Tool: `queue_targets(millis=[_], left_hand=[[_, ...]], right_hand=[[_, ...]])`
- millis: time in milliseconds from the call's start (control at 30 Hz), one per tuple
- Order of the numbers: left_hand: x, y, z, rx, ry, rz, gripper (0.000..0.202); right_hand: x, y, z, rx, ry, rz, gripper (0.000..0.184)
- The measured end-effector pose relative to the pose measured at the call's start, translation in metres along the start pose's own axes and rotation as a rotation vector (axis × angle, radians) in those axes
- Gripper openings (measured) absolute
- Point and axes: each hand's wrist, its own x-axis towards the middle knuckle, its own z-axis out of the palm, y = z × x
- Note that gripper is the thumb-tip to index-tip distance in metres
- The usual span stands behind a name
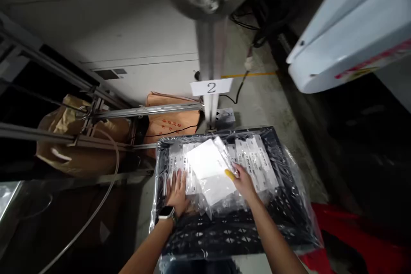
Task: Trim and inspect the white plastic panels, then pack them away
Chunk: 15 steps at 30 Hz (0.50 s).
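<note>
A black plastic crate [221, 239] lined with clear plastic film stands in front of me, with several white slotted parts [257, 160] lying in rows inside it. My right hand [243, 183] grips the right edge of a flat white packet [208, 171] in clear plastic, a yellow cover showing on the thumb. That packet is tilted above the rows and hides some of them. My left hand [176, 192], a watch on its wrist, lies with fingers spread over the parts at the crate's left side.
A metal post [211, 51] with a "2" sign [211, 87] rises behind the crate. Metal rails [147, 110] and brown sacks [80, 137] are at the left. A pale blue machine part [353, 30] juts in from the upper right. Something red [353, 231] lies at the lower right.
</note>
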Motion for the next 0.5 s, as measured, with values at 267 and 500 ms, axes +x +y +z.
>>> queue_targets(millis=[267,500], left_hand=[[0.001,0.025,-0.015,-0.141,-0.089,-0.132,0.089],[0.076,0.006,-0.071,-0.242,-0.049,-0.173,0.053]], right_hand=[[-0.118,-0.021,0.089,0.114,-0.248,0.268,0.020],[-0.111,0.044,0.196,0.494,-0.082,0.668,0.034]])
